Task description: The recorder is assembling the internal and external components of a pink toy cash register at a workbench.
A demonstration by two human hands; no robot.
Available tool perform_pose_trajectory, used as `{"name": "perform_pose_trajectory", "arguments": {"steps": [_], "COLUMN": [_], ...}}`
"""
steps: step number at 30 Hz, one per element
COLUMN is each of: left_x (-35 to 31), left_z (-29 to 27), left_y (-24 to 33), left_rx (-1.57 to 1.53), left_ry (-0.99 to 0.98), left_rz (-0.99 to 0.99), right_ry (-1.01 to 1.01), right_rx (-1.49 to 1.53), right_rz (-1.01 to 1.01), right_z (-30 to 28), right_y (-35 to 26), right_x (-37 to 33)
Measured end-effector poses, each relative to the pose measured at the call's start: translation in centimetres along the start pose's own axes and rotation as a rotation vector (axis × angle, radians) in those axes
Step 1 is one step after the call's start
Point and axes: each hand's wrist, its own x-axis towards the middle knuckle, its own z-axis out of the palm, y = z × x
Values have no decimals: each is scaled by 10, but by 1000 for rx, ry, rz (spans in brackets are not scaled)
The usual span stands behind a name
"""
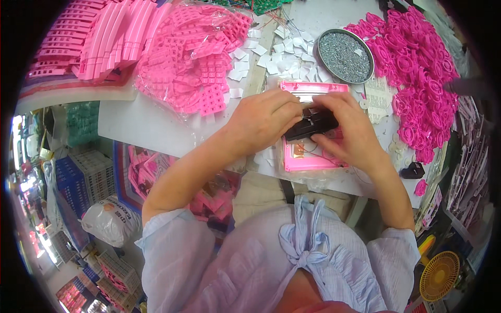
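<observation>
A pink rectangular plastic housing (pixel 313 164) lies on the table in front of me, with thin wires and a small coppery part in it. Over its middle is a black plastic box-like part (pixel 324 121). The fingers of my left hand (pixel 263 117) are bent together at the black part's left end; the fingertips are partly hidden. My right hand (pixel 355 133) grips the same part from the right, thumb at its near side and fingers over its far side. Whether a smaller piece is pinched in my left fingers cannot be seen.
Beyond the housing stand a round metal dish of small screws (pixel 344 56) and scattered white paper pieces (pixel 292 47). Pink keypad pieces (pixel 203 57) in clear plastic lie left, magenta ring-shaped parts (pixel 425 88) right. A small black part (pixel 413 170) sits near the right edge.
</observation>
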Motion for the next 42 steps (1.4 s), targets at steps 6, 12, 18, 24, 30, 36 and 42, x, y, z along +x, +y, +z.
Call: {"name": "perform_pose_trajectory", "arguments": {"steps": [6,12,18,24,30,36,42], "left_x": [14,23,20,31,47,50,64], "left_z": [-10,-13,-17,-9,-10,-17,-16], "left_y": [1,-1,2,-4,-4,-7,-6], "left_rx": [69,102,-114,-362,-208,-274,-309], "left_ry": [-141,-229,-256,-294,-400,-501,-611], "left_rz": [-24,-11,-284,-567,-425,-516,-644], "right_ry": [-17,-22,-71,-90,-40,-78,-208], "right_rx": [-65,-118,-221,-369,-552,-389,-469], "right_rz": [-49,-97,-132,-88,-55,-104,-79], "right_z": [2,7,2,2,7,-6,-7], "right_y": [4,0,-7,-23,-38,-35,-38], "right_x": [1,5,6,2,-4,-2,6]}}
